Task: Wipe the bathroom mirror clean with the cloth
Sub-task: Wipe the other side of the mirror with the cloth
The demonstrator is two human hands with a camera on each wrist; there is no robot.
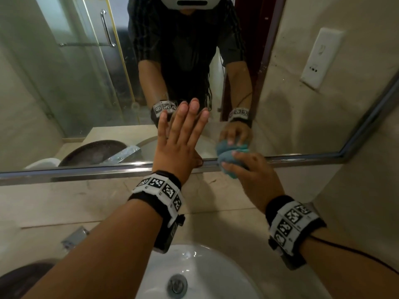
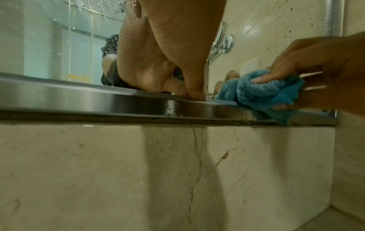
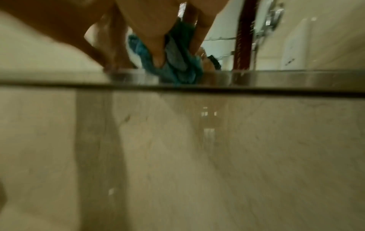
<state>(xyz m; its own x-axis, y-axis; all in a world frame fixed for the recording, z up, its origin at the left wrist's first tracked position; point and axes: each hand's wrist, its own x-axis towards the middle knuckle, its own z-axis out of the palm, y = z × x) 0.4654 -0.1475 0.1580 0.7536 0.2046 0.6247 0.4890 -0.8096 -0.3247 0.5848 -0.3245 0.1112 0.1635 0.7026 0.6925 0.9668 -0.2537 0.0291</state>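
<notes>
The bathroom mirror (image 1: 82, 87) fills the wall ahead, edged by a steel frame (image 1: 75, 171). My left hand (image 1: 179, 139) lies flat on the glass, fingers straight and pointing up, its thumb down at the frame (image 2: 138, 100). To its right, my right hand (image 1: 248, 171) grips a bunched blue cloth (image 1: 226, 160) and presses it on the mirror's bottom edge. In the left wrist view the cloth (image 2: 266, 92) sits on the frame under those fingers (image 2: 262, 79). The blurred right wrist view shows the cloth (image 3: 177, 65) wadded in the hand. Specks dot the glass (image 2: 276, 39).
A white basin (image 1: 205, 275) with a metal drain (image 1: 178, 285) lies below my arms. Beige marble wall (image 1: 64, 201) runs under the mirror. A white socket plate (image 1: 321, 57) is on the right wall. A dark bowl (image 1: 19, 279) sits at the lower left.
</notes>
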